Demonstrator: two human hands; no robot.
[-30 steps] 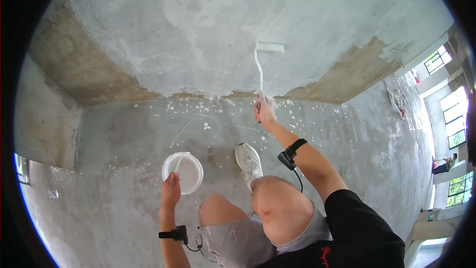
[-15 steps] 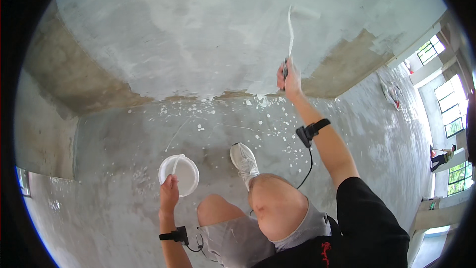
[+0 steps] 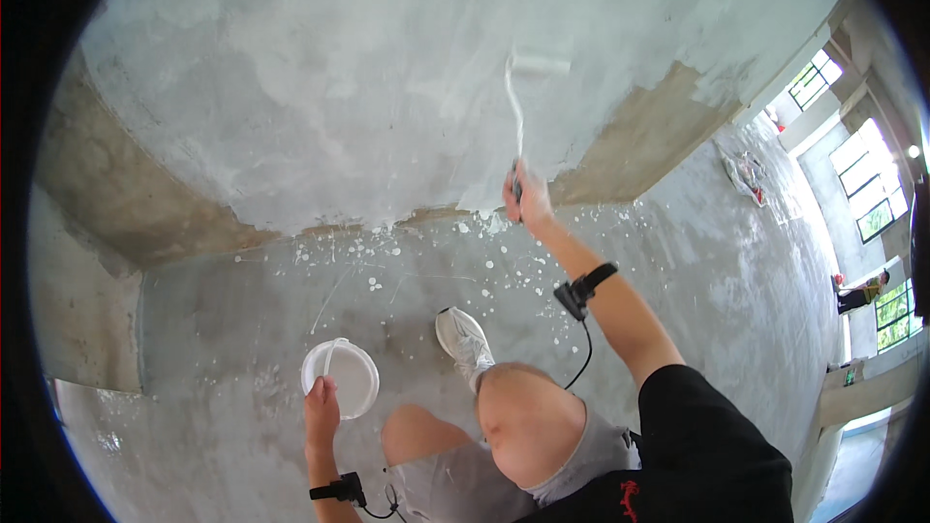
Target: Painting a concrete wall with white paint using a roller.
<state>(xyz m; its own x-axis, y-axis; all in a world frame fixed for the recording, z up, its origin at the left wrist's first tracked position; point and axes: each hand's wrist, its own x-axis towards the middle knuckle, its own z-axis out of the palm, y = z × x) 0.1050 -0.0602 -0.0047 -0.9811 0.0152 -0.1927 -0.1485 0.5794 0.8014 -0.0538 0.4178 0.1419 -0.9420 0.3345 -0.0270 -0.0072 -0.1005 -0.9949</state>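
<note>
My right hand (image 3: 529, 196) is closed round the dark handle of a paint roller (image 3: 540, 64). Its white sleeve lies against the wall (image 3: 339, 68), which is mostly coated whitish grey, with bare brown patches low down at both sides. My left hand (image 3: 323, 407) grips the handle of a white bucket (image 3: 372, 389), lower left beside my knee. Pale liquid shows inside the bucket.
White drips spot the grey floor (image 3: 407, 305) along the wall's foot. My shoe (image 3: 465, 339) stands between bucket and wall. A plastic sheet or bag (image 3: 746, 177) lies right; another person (image 3: 860, 292) stands far off near windows.
The roller and my right hand have moved down and left along the wall. The view has shifted a little; my left hand still holds the bucket.
</note>
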